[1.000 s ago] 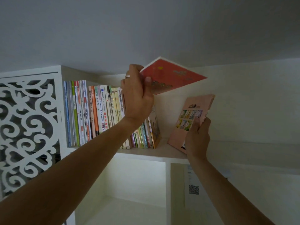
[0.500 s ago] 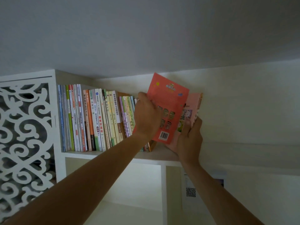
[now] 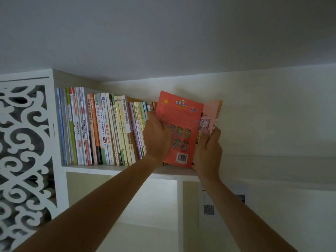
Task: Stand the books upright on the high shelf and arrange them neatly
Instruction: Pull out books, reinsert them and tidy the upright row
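A red book (image 3: pixel 182 117) stands nearly upright on the high shelf (image 3: pixel 94 168), its back cover with a barcode facing me. My left hand (image 3: pixel 157 138) grips its left edge, thumb on the cover. Behind it to the right leans a pink book (image 3: pixel 211 115), which my right hand (image 3: pixel 209 150) holds, thumb on its front and fingers round its right edge. A row of upright books (image 3: pixel 98 128) fills the shelf to the left of my left hand.
A white carved lattice panel (image 3: pixel 23 142) closes off the shelf's left end. The ceiling (image 3: pixel 163 42) hangs close above the books. A wall (image 3: pixel 272 115) runs to the right. Below the shelf are open compartments (image 3: pixel 149 206) and a QR-code sticker (image 3: pixel 208 209).
My left hand brought the red book down from a flat tilt above the row and stood it against the row. The pink book was pulled more upright behind it.
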The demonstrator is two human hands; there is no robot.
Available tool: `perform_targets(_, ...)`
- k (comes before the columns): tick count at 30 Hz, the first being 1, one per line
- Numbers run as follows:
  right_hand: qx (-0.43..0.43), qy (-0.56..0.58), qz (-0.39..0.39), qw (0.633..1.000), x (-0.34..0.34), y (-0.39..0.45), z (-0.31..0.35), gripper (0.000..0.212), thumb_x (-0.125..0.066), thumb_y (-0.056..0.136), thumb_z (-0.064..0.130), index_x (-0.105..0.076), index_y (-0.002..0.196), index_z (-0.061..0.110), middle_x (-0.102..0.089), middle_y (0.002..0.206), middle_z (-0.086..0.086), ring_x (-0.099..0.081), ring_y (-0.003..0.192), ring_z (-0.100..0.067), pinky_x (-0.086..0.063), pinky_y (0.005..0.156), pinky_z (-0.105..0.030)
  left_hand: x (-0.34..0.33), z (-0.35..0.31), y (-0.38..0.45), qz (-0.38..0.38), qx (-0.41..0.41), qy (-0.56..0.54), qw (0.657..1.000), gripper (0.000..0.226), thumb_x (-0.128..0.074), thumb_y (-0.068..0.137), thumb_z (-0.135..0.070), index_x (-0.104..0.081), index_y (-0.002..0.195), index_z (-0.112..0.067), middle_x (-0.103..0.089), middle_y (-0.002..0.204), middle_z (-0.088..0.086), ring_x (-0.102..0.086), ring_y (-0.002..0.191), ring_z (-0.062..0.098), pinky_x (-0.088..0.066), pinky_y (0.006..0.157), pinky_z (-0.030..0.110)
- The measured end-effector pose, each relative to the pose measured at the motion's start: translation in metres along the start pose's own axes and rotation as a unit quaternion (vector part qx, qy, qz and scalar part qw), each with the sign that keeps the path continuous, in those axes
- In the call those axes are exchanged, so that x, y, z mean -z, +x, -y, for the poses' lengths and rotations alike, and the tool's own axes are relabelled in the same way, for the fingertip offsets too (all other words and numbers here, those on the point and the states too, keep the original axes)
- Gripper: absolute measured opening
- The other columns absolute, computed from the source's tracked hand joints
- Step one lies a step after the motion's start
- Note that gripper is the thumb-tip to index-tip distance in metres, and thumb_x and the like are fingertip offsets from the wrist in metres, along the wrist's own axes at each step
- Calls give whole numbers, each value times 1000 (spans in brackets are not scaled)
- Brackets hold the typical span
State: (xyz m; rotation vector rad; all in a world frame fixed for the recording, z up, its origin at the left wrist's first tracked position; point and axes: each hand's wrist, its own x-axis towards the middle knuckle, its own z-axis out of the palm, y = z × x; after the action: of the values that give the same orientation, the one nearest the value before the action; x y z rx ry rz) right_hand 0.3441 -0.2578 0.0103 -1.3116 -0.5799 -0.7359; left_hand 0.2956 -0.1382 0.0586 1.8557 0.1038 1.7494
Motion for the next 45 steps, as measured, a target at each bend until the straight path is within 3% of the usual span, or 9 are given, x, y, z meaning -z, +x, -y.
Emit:
perform_targets(8,-14,23,77,997,4,3,-1,56,-78,90,37,-46,133,20,-67,108,17,-71,82,3,-57,64,-13,-2,13,-9,1,-6,-75,997,19,-34,112,-30,-45,111,-14,-59,89,0,-62,72,7,-53,61,22)
perform_targets(13,79,-5,21,997,4,-6,4,27,-63,102,20,-52,126,12,-65,96,18,-67,77,10,-52,60,-11,-1,15,-9,35,-112,117,986,41,-30,109,-39,-50,132,-12,-44,129,9,-48,112,20,-46,92,31)
perform_targets(17,129,-21,-38,991,-1,-10,6,32,-54,106,23,-47,136,15,-67,110,1,-69,90,-12,-57,72,-29,17,34,-3,37,-203,305,930,38,-46,105,-39,-59,133,-17,-43,147,17,-38,135,33,-29,108,44)
perform_targets(22,185,-189,-46,963,-13,-10,3,41,-54,105,19,-45,145,13,-61,116,-8,-53,96,-17,-48,77,-29,35,78,-4,113,-297,340,885,54,-52,102,-43,-49,152,-24,-27,165,18,-24,153,37,-21,120,56)
perform_targets(27,107,-188,45,975,-32,3,-3,43,-55,105,22,-45,145,11,-60,117,-14,-58,101,-31,-42,75,-30,36,77,-2,130,-304,311,891,61,-52,102,-43,-37,159,-28,-18,170,14,-13,158,31,-3,126,47)
perform_targets(33,67,-204,174,961,-64,0,-12,61,-40,101,61,-31,149,24,-59,129,-12,-56,115,-33,-55,92,-52,39,73,-5,94,-265,167,945,53,-40,107,-29,-37,158,-12,-29,168,4,-17,158,22,-19,125,55)
perform_targets(38,-2,-51,147,988,-79,3,-8,50,-40,103,60,-44,132,20,-64,114,-6,-66,100,-28,-55,74,-27,38,70,-6,29,-234,155,959,59,-60,100,-17,-39,153,-2,-29,166,13,-21,157,27,-18,127,52)
perform_targets(42,47,-121,203,970,-94,-8,-8,80,-25,91,79,-37,147,23,-55,135,-6,-53,118,-26,-40,97,-32,38,73,-7,16,-214,190,958,51,-54,104,-21,-45,150,-1,-38,159,16,-30,152,30,-24,125,50)
perform_targets(45,7,-119,214,969,-95,-6,-15,79,-41,91,78,-34,148,24,-53,139,-6,-51,124,-28,-42,102,-35,44,74,-7,19,-197,194,961,49,-44,107,-27,-46,151,-4,-42,156,15,-37,147,31,-33,120,51)
